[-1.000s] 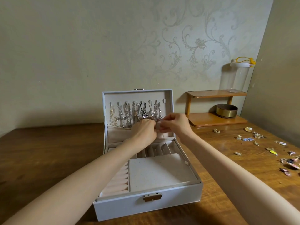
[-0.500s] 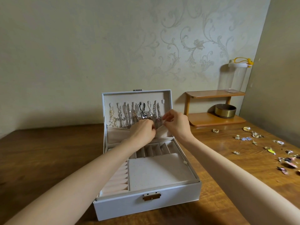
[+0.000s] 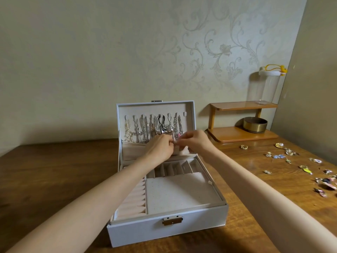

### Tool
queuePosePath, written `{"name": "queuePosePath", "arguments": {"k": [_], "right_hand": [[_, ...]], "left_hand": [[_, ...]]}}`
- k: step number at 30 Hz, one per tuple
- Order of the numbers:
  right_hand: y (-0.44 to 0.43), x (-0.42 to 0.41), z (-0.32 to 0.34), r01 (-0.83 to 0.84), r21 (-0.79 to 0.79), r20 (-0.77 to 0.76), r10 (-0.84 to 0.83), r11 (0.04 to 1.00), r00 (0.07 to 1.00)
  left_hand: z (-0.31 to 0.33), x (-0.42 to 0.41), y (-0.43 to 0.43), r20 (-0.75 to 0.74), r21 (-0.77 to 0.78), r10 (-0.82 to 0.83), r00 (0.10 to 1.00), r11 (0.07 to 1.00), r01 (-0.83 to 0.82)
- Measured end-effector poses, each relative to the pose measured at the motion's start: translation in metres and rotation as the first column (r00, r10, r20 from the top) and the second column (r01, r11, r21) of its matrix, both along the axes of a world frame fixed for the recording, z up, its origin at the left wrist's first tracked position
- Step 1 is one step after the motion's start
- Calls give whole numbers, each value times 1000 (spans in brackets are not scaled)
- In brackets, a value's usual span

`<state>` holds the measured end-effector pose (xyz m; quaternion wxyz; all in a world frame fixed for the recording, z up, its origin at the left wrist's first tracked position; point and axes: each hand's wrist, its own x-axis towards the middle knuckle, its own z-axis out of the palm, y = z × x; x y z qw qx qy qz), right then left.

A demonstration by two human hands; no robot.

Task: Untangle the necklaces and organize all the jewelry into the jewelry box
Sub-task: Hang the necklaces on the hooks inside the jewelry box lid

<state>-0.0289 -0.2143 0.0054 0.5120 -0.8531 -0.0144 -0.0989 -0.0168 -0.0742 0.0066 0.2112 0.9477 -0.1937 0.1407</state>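
Observation:
A white jewelry box (image 3: 167, 229) stands open on the wooden table, its lid upright. Several necklaces (image 3: 144, 128) hang from hooks inside the lid, above a fabric pocket (image 3: 133, 150). My left hand (image 3: 160, 148) and my right hand (image 3: 195, 141) meet in front of the lid's lower right part. Both have curled fingers that pinch the lower end of a hanging necklace (image 3: 176, 141) at the pocket's edge. The fingertips hide the part they hold.
Loose earrings and small trinkets (image 3: 291, 157) lie scattered on the table at the right. A two-tier wooden shelf (image 3: 242, 134) at the back right carries a brass bowl (image 3: 255, 125) and a clear jar with a yellow-handled lid (image 3: 271, 84). A wall stands close on the right.
My right hand lifted a little from the pocket edge and came back against the left hand. The left hand stayed at the same spot. The box did not move.

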Motion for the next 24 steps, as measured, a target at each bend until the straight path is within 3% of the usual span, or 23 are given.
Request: {"name": "queuePosePath", "arguments": {"k": [3,5,14,18,21,24], "right_hand": [[-5,-1,12,20,222,8,-22,975,1000],[-7,2,14,44,268,15,-50,962,999],[-10,4,8,119,290,18,-130,950,991],[-15,-4,7,96,267,65,-117,959,991],[-15,-18,4,46,210,94,-67,977,993],[-7,-40,1,-72,141,97,59,987,994]], "left_hand": [[-1,1,-1,-32,2,22,999,1000,-22],[-1,0,-2,-37,5,23,999,1000,-23],[4,-4,0,-10,41,2,1000,999,-2],[7,-7,1,11,-30,-7,1000,1000,8],[7,-18,11,43,-108,-28,999,994,33],[4,-45,24,30,-73,-97,995,992,99]]}}
